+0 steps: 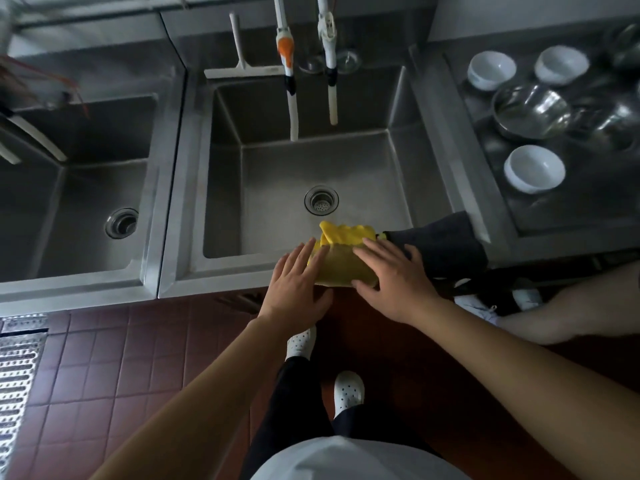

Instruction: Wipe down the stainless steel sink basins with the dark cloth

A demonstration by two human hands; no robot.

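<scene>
Both the left hand (297, 276) and right hand (390, 278) lay flat and unclenched on the yellow cloth (341, 251) draped over the sink's front rim (221, 271), apparently smoothing it, leaving the dark cloth (446, 242) just beside it ungrasped.

No text, label, brand, number or sign can be read anywhere in this view.

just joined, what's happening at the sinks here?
A person stands at two steel sink basins. Both hands lie flat and open on a yellow cloth draped over the front rim of the right basin: the left hand on its left edge, the right hand on its right side. The dark cloth hangs over the rim just to the right, not gripped. The left basin is untouched. Wiping does not appear to be under way yet.
</scene>
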